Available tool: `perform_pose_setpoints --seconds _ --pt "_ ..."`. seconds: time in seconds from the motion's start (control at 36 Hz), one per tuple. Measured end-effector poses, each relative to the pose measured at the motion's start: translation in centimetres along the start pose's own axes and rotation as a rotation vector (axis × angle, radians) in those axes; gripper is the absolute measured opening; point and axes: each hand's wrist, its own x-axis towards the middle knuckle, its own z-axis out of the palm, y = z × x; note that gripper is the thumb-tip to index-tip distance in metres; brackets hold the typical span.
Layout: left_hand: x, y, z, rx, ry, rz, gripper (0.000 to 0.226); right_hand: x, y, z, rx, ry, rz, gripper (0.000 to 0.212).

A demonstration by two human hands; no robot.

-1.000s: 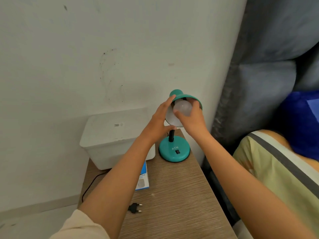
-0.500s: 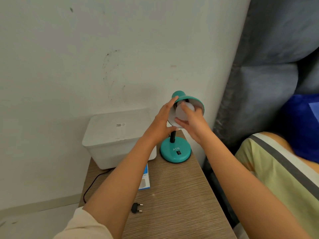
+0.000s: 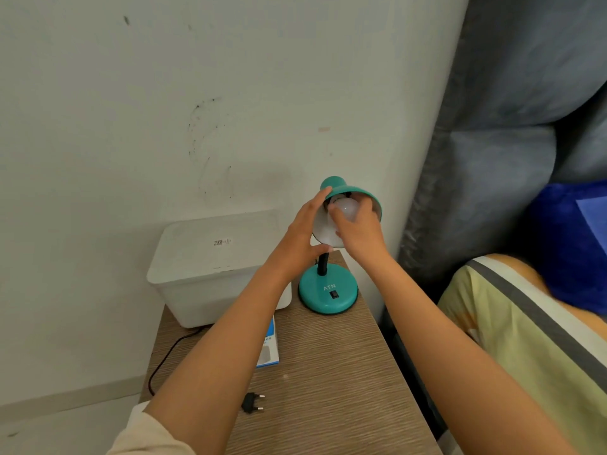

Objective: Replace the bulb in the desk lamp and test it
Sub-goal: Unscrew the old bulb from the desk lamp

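Note:
A teal desk lamp stands at the far right corner of the wooden table, its round base (image 3: 328, 292) carrying a black switch and its shade (image 3: 353, 192) tipped toward me. My left hand (image 3: 303, 234) grips the left rim of the shade, fingers over the top and thumb under it. My right hand (image 3: 359, 233) reaches into the shade with its fingers closed around a white bulb (image 3: 346, 207) that sits at the socket. The socket itself is mostly hidden by my fingers. The lamp's black plug (image 3: 252, 402) lies unplugged on the table near me.
A white lidded plastic box (image 3: 210, 267) stands left of the lamp against the wall. A blue and white bulb carton (image 3: 270, 351) lies flat under my left forearm. The black cord (image 3: 164, 359) runs off the table's left edge. Grey headboard and bedding are on the right.
My right hand has pushed the bulb deeper into the shade, up to the socket, and its grip has rotated. My left hand stays on the shade's rim.

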Motion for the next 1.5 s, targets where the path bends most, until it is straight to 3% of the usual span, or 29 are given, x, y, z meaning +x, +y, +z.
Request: perform_pose_setpoints --seconds 0.22,0.36,0.44,0.61,0.86,0.92,1.03,1.06,1.17,1.31,1.44,1.5 --pt "0.0 -0.2 0.0 0.009 0.006 -0.017 0.099 -0.1 0.0 0.1 -0.020 0.035 -0.048 0.056" --pt "0.1 -0.2 0.1 0.034 0.017 0.007 0.095 0.3 -0.3 -0.3 0.247 -0.096 0.234 0.064" --pt "0.1 -0.1 0.2 0.013 0.011 -0.008 0.099 0.4 -0.3 -0.3 0.056 -0.034 0.120 0.063" --pt "0.1 -0.1 0.2 0.029 0.008 0.002 0.098 0.2 -0.6 -0.4 0.122 -0.038 0.121 0.059" --pt "0.1 0.1 0.1 0.039 -0.002 0.000 0.097 -0.9 0.3 0.2 -0.348 0.112 -0.205 0.057" --pt "0.0 0.1 0.1 0.033 0.003 0.003 0.096 -0.8 0.2 0.4 -0.225 0.116 -0.150 0.058" --pt "0.1 0.0 0.1 0.041 0.013 0.009 0.096 -0.1 -0.8 0.3 0.286 0.023 0.222 0.059" --pt "0.1 0.0 0.1 0.044 0.014 0.011 0.097 0.1 -0.9 0.2 0.307 0.009 0.241 0.059" --pt "0.2 0.0 0.2 0.035 0.015 0.009 0.097 -0.4 -0.7 0.2 -0.026 0.036 0.045 0.059" --pt "0.1 -0.2 0.2 0.024 0.018 0.017 0.097 0.0 -0.9 0.0 0.143 -0.041 0.210 0.062" --pt "0.2 -0.3 0.3 0.040 0.018 0.016 0.099 -0.1 -0.4 -0.1 -0.069 -0.002 0.039 0.058" --pt "0.1 -0.3 0.3 0.040 0.016 0.016 0.098 -0.1 -0.2 0.0 -0.026 -0.003 0.063 0.061"
